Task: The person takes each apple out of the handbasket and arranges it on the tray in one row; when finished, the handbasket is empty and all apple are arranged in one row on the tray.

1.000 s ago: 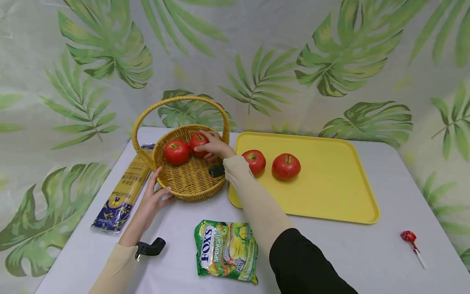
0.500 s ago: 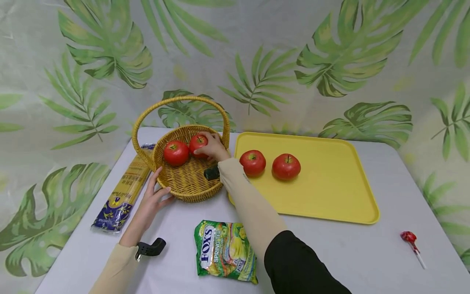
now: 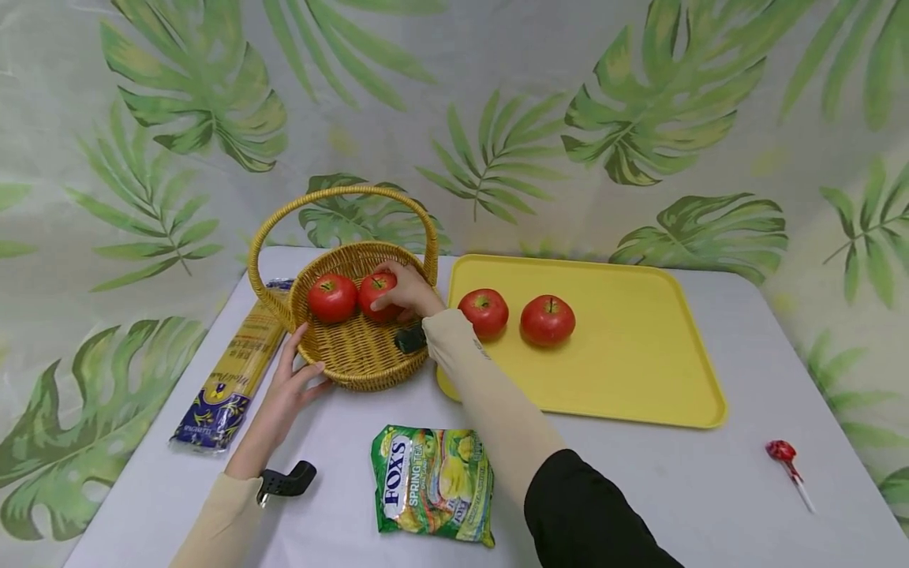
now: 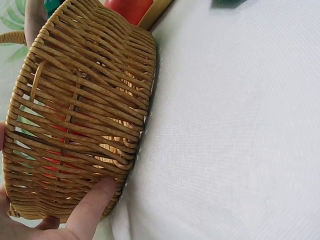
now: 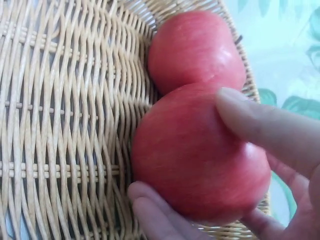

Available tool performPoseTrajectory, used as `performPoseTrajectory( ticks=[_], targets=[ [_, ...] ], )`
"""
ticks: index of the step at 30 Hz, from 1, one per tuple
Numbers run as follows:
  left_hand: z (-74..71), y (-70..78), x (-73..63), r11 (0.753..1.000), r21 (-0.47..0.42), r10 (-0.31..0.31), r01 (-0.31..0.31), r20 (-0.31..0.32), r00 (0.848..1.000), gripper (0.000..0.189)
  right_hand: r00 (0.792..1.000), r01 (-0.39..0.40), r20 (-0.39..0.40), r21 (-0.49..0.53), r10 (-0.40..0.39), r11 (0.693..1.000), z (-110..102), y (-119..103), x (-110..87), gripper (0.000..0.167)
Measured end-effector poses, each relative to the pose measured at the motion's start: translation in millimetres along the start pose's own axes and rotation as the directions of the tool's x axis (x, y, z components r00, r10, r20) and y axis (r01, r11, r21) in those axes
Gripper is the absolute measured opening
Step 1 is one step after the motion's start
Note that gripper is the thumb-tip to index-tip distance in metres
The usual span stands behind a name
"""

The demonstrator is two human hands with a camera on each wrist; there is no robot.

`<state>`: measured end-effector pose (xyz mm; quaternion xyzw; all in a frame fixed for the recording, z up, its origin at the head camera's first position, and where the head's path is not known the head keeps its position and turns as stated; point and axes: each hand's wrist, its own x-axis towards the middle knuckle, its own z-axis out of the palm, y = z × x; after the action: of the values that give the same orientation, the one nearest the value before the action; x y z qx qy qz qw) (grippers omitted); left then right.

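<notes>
A wicker basket (image 3: 369, 377) with a tall handle stands at the left of the table. Inside it, one red apple (image 3: 332, 298) sits at the left, and a second apple (image 3: 376, 298) sits close beside it. My right hand (image 3: 410, 290) grips that second apple, thumb on one side and fingers on the other; the right wrist view shows the two apples overlapping. With the left hand (image 3: 289, 388) I hold the basket's near-left side. In the left wrist view its thumb (image 4: 92, 207) presses the woven outer wall, while other fingers reach the rim, mostly out of frame.
A yellow tray (image 3: 639, 347) carries two more apples, one (image 3: 484, 313) partly behind my right sleeve, the other (image 3: 548, 320) beside it. A spaghetti pack (image 3: 237, 367) lies left of the basket. A green candy bag (image 3: 433, 485) lies in front; a lollipop (image 3: 783, 454) lies far right.
The apple in my right hand has shifted slightly toward me in the basket, with the hand on it throughout. My left hand stays at the basket. The head view has shifted slightly.
</notes>
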<state>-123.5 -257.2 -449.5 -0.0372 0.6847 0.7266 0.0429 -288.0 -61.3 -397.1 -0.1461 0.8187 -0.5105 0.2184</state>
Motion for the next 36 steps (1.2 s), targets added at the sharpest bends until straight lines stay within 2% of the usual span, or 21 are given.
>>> performPoseTrajectory(
  ticks=[5,11,19,26,36],
  targets=[
    [-0.1,0.7,0.8,1.0,-0.001,0.005,-0.005,0.004,1.0,0.068,0.997,0.04,0.07,0.07,-0.045,0.997,-9,-4,-5.6,0.063],
    [1.8,1.6,0.8,1.0,-0.012,0.006,-0.006,0.007,1.0,0.069,0.977,0.113,0.159,0.169,-0.14,0.979,-25,-6,-22.3,0.061],
    [2.5,2.7,1.0,1.0,-0.014,0.01,-0.009,0.005,1.0,0.069,0.964,0.188,0.174,0.094,-0.202,0.978,-41,-8,-53.5,0.062],
    [0.3,0.8,1.4,1.0,-0.003,0.015,-0.015,0.012,1.0,0.069,0.967,0.217,0.134,0.011,-0.216,0.976,-67,-1,-78.7,0.062],
    [-0.8,-1.1,-1.3,1.0,0.005,0.015,-0.015,0.015,1.0,0.069,0.989,0.148,0.005,0.004,-0.148,0.989,-119,35,-110.5,0.061]
  ],
)
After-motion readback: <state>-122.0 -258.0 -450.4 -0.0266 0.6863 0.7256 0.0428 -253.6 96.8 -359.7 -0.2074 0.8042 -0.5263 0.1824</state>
